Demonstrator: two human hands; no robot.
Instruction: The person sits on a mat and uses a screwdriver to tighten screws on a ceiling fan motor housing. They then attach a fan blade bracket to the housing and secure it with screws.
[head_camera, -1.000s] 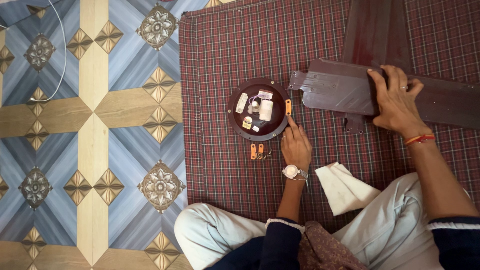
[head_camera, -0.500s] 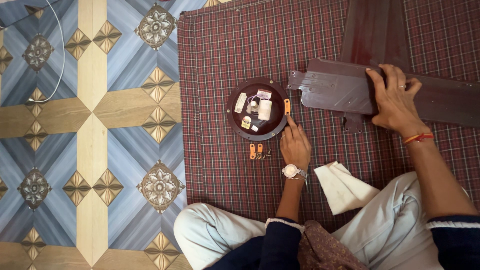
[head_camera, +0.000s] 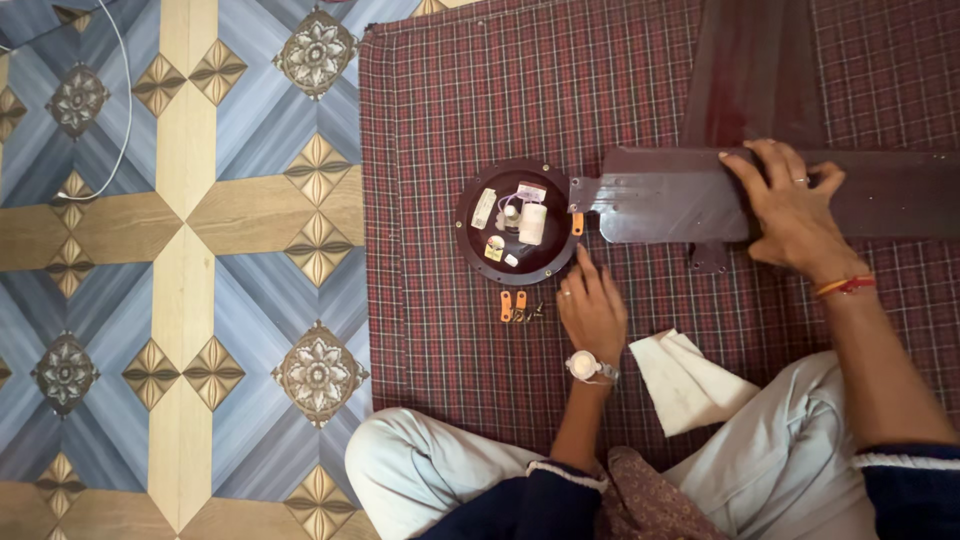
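Right hand (head_camera: 795, 215) presses flat on the fan blade (head_camera: 680, 195): long, stiff, probably light; best held mid-span. Left hand (head_camera: 592, 305) rests open beside the round motor hub (head_camera: 515, 222).

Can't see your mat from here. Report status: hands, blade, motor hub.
Right hand flat on dark fan blade, blade tip at round hub. Left hand open beside hub. Orange brackets and screws loose on mat.

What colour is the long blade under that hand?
Dark reddish brown fan blade, under the right hand; head view.
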